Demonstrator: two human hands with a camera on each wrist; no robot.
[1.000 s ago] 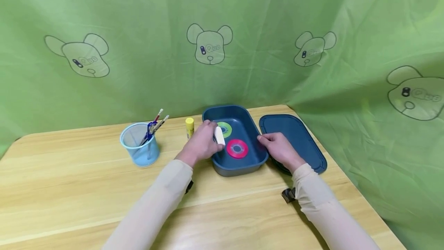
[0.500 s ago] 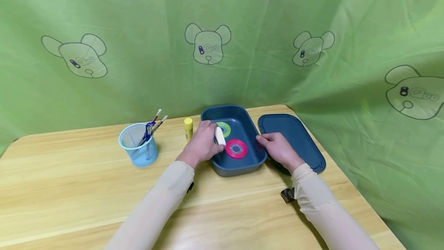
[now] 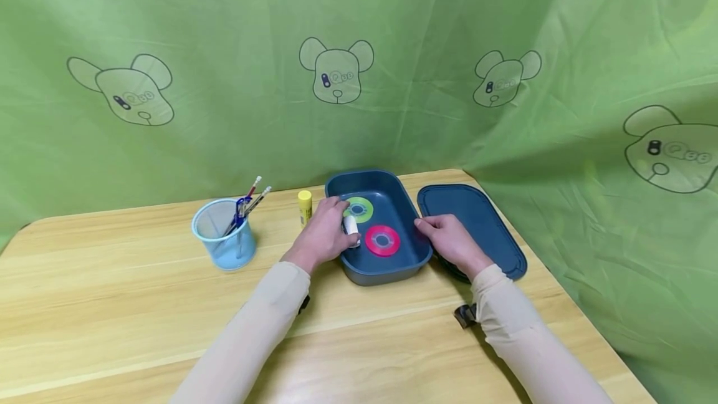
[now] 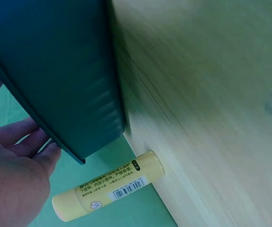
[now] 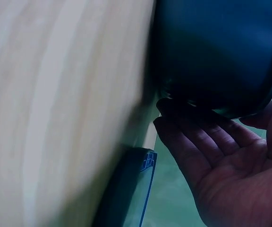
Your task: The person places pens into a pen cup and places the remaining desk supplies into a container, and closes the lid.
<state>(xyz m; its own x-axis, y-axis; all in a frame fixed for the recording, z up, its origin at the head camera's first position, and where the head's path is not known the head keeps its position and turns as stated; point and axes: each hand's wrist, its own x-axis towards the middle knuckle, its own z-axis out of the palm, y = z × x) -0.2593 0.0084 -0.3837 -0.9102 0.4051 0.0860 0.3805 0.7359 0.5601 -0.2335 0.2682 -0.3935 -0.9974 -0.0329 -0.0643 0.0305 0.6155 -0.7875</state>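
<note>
L hand [image 3: 322, 232] is reaching over the box's left rim; thumb + fingers are bending round a small white item [image 3: 351, 228], looks like pinching it, tho fingertips are partly hidden & L wrist cam isn't showing the item. Item is sitting inside the blue box [image 3: 392, 204], left side, near the green disc [image 3: 367, 211] and just left of the pink disc [image 3: 392, 240]. R hand [image 3: 451, 239] is gripping the box's right wall, thumb at the rim, fingers along the outside.

Risks (my guess): L fingers letting go unevenly could tip the item onto the pink disc. R grip slipping or L wrist pushing the left rim could slide the box. Yellow glue stick [image 3: 305, 204] is standing upright on a narrow base right by L hand, so a careless sideways swing could knock it over.

Containers: box is holding green disc (far), pink disc (near), white item (left). Lt-blue mesh cup [image 3: 230, 257], well left, is holding pencils [image 3: 258, 199] + blue-handled scissors, prob. [image 3: 242, 211]. Dk-blue lid [image 3: 477, 223] is lying flat on the table [image 3: 140, 317], right of box, partly under R hand.
</note>
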